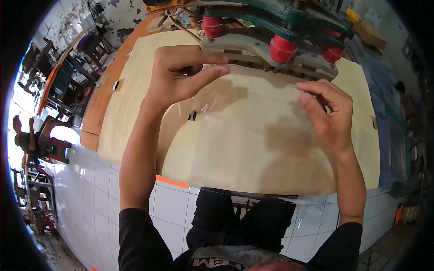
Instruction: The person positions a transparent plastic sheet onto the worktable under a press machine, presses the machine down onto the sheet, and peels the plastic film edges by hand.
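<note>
A thin clear plastic sheet (253,144) lies spread over the cream-covered table and hangs past its near edge. My left hand (183,72) pinches its far edge between thumb and forefinger, close to the left part of a press-like machine (266,54). On the right, my right hand (327,110) is closed in a pinch at the sheet's far right corner, a little nearer to me. Between the hands the sheet's edge runs just in front of the machine's long metal bar (257,62). A small black piece (192,115) lies near my left wrist.
Red round blocks (282,49) join the machine's green frame (235,13) to its grey lower plate. Cream paper (129,86) covers the wooden table (92,124). Blue plastic sheeting (391,117) lies along the right side. A stool (58,149) stands on the tiled floor at left.
</note>
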`<state>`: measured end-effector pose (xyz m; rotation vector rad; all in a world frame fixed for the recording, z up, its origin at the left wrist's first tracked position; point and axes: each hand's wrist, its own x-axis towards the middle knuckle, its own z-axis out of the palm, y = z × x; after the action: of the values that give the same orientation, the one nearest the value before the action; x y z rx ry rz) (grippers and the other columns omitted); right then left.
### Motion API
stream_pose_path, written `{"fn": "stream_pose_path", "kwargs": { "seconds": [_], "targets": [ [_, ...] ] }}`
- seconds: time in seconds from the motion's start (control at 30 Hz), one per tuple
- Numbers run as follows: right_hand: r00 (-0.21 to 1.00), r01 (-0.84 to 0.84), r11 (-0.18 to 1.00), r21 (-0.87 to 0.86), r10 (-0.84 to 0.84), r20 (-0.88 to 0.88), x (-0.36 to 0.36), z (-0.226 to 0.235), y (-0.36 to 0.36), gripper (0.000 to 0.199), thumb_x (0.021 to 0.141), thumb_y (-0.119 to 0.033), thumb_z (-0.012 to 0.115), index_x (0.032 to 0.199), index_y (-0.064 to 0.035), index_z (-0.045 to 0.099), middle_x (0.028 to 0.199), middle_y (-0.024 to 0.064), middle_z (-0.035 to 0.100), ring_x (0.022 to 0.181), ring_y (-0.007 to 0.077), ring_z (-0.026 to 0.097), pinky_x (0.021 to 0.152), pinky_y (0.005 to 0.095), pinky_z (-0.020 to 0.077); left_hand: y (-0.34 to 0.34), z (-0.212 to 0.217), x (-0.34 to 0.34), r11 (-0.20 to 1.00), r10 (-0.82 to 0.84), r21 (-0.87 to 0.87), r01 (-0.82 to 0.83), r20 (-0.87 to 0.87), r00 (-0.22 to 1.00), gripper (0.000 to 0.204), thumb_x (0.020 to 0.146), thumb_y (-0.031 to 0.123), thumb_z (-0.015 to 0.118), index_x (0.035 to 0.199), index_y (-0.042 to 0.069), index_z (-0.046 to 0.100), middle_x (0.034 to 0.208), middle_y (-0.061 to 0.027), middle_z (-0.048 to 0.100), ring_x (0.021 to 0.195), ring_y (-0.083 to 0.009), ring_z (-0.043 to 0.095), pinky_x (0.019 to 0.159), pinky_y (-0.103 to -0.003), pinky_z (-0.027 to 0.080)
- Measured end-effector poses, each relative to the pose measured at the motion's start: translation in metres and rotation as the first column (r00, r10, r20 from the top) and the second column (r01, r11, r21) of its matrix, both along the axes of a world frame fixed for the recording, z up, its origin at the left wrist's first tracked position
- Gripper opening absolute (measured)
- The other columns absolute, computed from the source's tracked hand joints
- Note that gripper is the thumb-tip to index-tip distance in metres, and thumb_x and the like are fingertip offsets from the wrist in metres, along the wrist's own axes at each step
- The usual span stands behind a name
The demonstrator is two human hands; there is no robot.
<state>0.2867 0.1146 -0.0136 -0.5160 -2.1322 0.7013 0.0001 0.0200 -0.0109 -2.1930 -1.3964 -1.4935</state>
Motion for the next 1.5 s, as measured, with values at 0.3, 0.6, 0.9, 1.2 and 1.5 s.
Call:
{"fn": "stream_pose_path", "kwargs": {
  "seconds": [0.3, 0.6, 0.9, 1.2, 1.5],
  "targets": [
    [1.0, 0.012, 0.997, -0.08, -0.012, -0.007, 0.0, -0.003, 0.003, 0.016, 0.082, -0.009, 0.069, 0.097, -0.0033, 0.07, 0.074, -0.0007, 0.062, 0.05, 0.0002, 0.034, 0.046, 0.0185, 0.0269, 0.001, -0.001, 0.0, 0.999, -0.028, 0.034, 0.027, 0.03, 0.999, 0.011, 0.072, 0.011, 0.079, 0.08, 0.005, 0.075, 0.053, 0.0009, 0.056, 0.042, -0.002, 0.035, 0.04, -0.021, 0.02],
    [1.0, -0.005, 0.998, -0.07, 0.004, -0.008, 0.004, 0.001, 0.005, 0.018, 0.081, -0.01, 0.069, 0.097, -0.0017, 0.07, 0.073, -0.0006, 0.062, 0.052, 0.0003, 0.035, 0.047, 0.0187, 0.0281, 0.003, -0.002, 0.001, 0.999, -0.016, 0.046, 0.014, 0.053, 0.998, 0.011, 0.072, 0.009, 0.079, 0.081, 0.004, 0.075, 0.06, -0.0028, 0.064, 0.044, -0.0029, 0.041, 0.041, -0.02, 0.025],
    [0.991, -0.111, 0.962, -0.249, 0.088, -0.101, 0.006, 0.004, 0.004, 0.017, 0.085, -0.01, 0.068, 0.098, 0.0007, 0.068, 0.074, -0.0039, 0.059, 0.062, 0.0006, 0.045, 0.054, 0.0169, 0.0336, 0.001, -0.001, 0.003, 0.994, 0.062, 0.09, -0.059, -0.035, 0.997, 0.025, 0.069, 0.012, 0.082, 0.093, 0.008, 0.075, 0.066, -0.0016, 0.062, 0.048, -0.0051, 0.042, 0.043, -0.02, 0.03],
    [0.992, -0.114, 0.927, -0.358, 0.085, -0.095, 0.006, 0.001, 0.002, 0.02, 0.086, -0.012, 0.068, 0.1, 0.0015, 0.067, 0.073, -0.0052, 0.058, 0.062, -0.0003, 0.043, 0.054, 0.0164, 0.0329, 0.018, -0.01, 0.009, 0.873, 0.256, 0.487, -0.028, -0.409, 0.876, 0.044, 0.063, 0.012, 0.079, 0.102, 0.031, 0.073, 0.108, -0.0019, 0.063, 0.052, -0.0098, 0.045, 0.044, -0.023, 0.041],
    [0.989, -0.136, 0.932, -0.335, 0.108, -0.1, 0.002, -0.001, 0.005, 0.02, 0.086, -0.011, 0.068, 0.101, 0.0014, 0.067, 0.073, -0.0054, 0.057, 0.059, -0.0012, 0.04, 0.051, 0.0165, 0.0293, 0.018, -0.013, 0.011, 0.834, 0.222, 0.55, 0.042, -0.405, 0.887, 0.043, 0.06, 0.01, 0.078, 0.1, 0.027, 0.074, 0.106, -0.0031, 0.065, 0.05, -0.0092, 0.044, 0.043, -0.021, 0.04]
  ]
}}
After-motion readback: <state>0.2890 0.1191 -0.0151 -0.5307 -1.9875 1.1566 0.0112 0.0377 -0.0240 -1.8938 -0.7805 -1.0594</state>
